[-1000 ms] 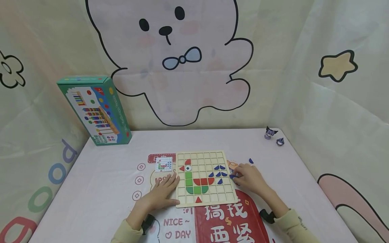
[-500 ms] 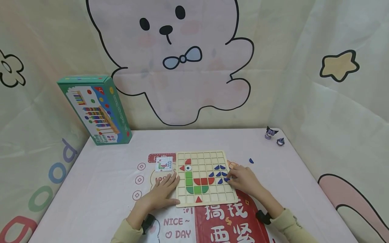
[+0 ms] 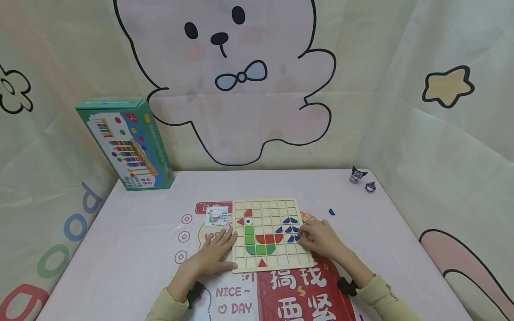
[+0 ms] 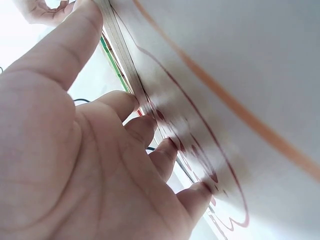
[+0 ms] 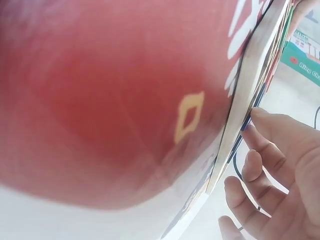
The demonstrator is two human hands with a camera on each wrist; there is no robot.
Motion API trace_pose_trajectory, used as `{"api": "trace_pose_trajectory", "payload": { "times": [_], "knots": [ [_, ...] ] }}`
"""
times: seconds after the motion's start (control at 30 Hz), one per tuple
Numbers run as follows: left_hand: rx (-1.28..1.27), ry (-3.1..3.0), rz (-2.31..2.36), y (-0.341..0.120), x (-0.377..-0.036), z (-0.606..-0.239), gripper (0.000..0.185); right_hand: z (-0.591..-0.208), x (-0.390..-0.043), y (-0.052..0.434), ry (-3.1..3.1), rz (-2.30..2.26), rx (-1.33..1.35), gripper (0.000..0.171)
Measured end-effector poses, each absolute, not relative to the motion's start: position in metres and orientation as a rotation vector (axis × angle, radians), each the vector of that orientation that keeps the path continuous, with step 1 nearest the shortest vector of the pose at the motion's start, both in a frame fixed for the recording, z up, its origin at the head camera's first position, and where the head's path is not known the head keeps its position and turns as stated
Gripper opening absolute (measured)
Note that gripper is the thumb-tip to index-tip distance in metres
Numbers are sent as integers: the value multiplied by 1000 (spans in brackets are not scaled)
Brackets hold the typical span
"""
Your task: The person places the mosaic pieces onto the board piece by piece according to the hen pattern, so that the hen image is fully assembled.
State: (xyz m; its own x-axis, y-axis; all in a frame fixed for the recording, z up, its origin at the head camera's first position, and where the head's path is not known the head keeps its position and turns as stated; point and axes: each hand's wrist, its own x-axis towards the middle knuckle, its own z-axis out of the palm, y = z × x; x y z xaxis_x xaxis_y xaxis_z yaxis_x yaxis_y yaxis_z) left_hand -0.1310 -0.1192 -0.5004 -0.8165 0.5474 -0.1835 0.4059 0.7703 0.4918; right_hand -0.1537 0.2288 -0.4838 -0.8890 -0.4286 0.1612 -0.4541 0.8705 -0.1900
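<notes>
A wooden grid board [image 3: 267,263] lies on the table with a bird figure of red, green and blue pieces in its cells. My left hand [image 3: 217,252] lies flat on the table, fingers straight, touching the board's left edge [image 4: 120,45]. My right hand [image 3: 315,238] reaches onto the board's right side. Its fingertips [image 5: 257,115] rest on a small blue piece [image 3: 296,239] in a cell beside the other blue pieces [image 3: 290,220]. Whether the thumb also touches the piece is hidden. Another blue piece [image 3: 331,212] lies loose on the table, to the right of the board.
A small pattern card [image 3: 217,216] lies left of the board. A green toy box [image 3: 126,145] leans at the back left. Two small dark figures [image 3: 357,174] stand at the back right corner. Printed cloth walls enclose the table.
My right hand moved left from the table beside the board onto the board, bringing a blue piece to a cell among the other blue ones. The left hand has stayed still.
</notes>
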Motion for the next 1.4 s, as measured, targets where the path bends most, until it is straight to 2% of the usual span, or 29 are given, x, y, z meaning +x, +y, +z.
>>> {"api": "trace_pose_trajectory", "payload": {
  "times": [0.27, 0.5, 0.97, 1.4],
  "knots": [
    [733, 2650, 631, -119, -132, -502, 86, -484, -160, 236, -2936, 381, 619, 10],
    [753, 2647, 639, -120, -131, -501, 86, -483, -169, 254, -2908, 359, 590, 15],
    [763, 2648, 644, -120, -129, -496, 85, -480, -194, 294, -2959, 337, 344, 13],
    [757, 2648, 648, -120, -130, -499, 85, -476, -211, 318, -2982, 273, 177, 20]
  ]
}}
